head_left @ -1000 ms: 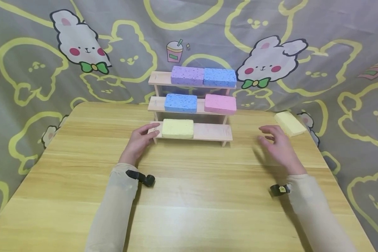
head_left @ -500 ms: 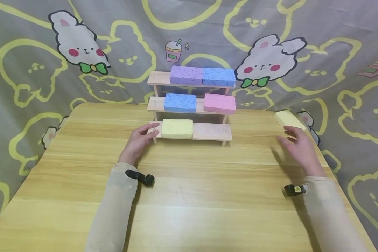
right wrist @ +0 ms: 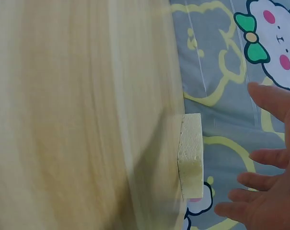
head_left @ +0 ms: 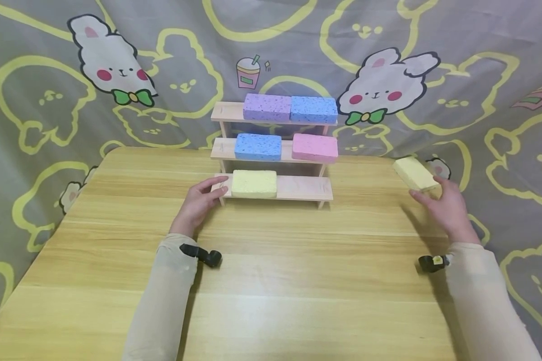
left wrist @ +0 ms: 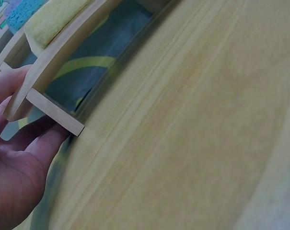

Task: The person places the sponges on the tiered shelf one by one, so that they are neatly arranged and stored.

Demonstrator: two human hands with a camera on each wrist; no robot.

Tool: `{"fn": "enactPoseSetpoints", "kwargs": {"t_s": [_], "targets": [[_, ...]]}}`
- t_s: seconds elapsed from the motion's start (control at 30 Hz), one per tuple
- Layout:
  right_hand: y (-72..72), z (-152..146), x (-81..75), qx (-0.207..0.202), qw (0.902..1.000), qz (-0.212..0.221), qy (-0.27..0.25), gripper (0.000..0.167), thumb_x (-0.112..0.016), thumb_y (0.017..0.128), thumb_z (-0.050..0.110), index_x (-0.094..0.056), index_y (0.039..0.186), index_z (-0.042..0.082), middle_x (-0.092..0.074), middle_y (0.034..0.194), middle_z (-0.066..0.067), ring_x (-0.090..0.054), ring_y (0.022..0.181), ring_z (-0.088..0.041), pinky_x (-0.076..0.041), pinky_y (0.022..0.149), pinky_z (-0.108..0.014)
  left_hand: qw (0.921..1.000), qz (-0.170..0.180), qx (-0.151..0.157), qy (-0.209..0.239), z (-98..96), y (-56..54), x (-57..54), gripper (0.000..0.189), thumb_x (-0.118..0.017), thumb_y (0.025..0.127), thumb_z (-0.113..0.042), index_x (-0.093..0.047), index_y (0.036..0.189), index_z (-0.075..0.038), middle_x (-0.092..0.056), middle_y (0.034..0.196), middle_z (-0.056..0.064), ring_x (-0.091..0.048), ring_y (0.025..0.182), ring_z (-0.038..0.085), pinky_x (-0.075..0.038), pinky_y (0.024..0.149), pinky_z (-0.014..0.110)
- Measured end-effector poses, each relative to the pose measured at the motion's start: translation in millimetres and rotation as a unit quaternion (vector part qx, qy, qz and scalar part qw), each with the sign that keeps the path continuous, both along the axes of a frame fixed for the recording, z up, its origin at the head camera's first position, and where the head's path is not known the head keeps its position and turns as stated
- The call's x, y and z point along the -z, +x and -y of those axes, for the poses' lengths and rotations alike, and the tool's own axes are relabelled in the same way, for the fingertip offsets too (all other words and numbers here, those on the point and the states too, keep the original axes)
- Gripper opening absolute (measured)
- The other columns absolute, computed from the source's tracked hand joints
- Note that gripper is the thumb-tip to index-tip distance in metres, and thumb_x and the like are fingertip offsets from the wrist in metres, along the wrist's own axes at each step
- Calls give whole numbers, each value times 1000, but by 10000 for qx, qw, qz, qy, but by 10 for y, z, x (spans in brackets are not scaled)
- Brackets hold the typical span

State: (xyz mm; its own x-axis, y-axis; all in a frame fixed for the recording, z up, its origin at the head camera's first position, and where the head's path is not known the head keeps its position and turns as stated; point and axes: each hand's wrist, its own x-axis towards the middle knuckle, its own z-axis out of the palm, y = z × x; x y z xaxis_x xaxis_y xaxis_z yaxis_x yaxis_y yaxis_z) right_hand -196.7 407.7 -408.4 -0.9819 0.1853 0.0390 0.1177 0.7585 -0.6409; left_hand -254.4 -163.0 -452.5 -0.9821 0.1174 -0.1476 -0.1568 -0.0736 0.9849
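My left hand holds the left end of the lowest step of a three-step wooden display rack. In the left wrist view the thumb and fingers lie around that end, near a leg. Right beside the fingers, a yellow sponge lies on that step. At the table's far right corner lies another yellow sponge. My right hand is at its near end, thumb and fingers spread. The right wrist view shows the fingers apart from the sponge.
On the middle step sit a blue sponge and a pink sponge, with a gap between them. The top step bears a purple sponge touching a blue sponge. A patterned curtain hangs behind the wooden table.
My right hand has moved rightward across the table to the near end of the far right yellow sponge, its fingers spreading wider. The left hand stays on the rack.
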Motion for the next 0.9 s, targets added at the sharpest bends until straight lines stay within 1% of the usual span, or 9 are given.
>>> {"fn": "enactPoseSetpoints", "kwargs": {"t_s": [0.1,0.2,0.4,0.57,0.73,0.83,0.9], "targets": [[-65,-41,0,-44,10000,-86,-14,91,-61,96,43,-11,153,-7,-9,153,-38,-9,138,-56,-9,112,-65,10000,-23,-9,73,2,-4,0,41,-66,94,-5,-59,134,-2,-35,154,4,-52,119,20,-50,95,29],[-131,-100,13,-120,9999,-90,8,92,-61,96,44,-7,155,-1,-7,154,-37,-6,139,-55,-7,112,-65,9999,-29,-2,120,1,-7,-1,42,-65,94,-4,-57,135,0,-35,153,5,-53,117,21,-49,97,32],[-253,-235,77,-181,9994,287,102,99,-60,94,52,-1,156,2,1,152,-40,-2,137,-58,-7,108,-70,10000,-30,51,74,-3,-4,3,44,-64,95,-3,-53,137,3,-36,153,6,-54,115,20,-47,99,35],[-346,-314,123,-230,9977,552,308,102,-60,93,53,3,155,2,4,147,-47,-2,133,-64,-9,105,-74,9999,-17,63,94,3,-8,12,44,-64,95,-4,-53,138,3,-36,152,7,-54,113,19,-47,99,35],[-409,-363,173,-233,9960,743,444,105,-58,94,55,8,153,0,7,145,-48,2,133,-64,-8,104,-75,9998,-12,54,206,-2,-12,15,44,-64,95,-3,-53,137,4,-37,152,7,-54,112,19,-49,96,32],[-448,-383,204,-218,9954,732,585,104,-57,94,53,7,152,-4,2,145,-49,0,132,-65,-9,103,-77,9997,-4,58,256,-5,-11,16,44,-64,95,-3,-53,137,4,-36,152,7,-54,113,19,-49,96,30],[-475,-394,220,-198,9950,688,702,102,-58,95,51,4,152,-6,-5,143,-51,-5,130,-67,-13,101,-77,9996,0,55,281,-8,-12,16,44,-64,95,-2,-53,137,4,-36,153,7,-54,114,20,-49,96,31]]}}
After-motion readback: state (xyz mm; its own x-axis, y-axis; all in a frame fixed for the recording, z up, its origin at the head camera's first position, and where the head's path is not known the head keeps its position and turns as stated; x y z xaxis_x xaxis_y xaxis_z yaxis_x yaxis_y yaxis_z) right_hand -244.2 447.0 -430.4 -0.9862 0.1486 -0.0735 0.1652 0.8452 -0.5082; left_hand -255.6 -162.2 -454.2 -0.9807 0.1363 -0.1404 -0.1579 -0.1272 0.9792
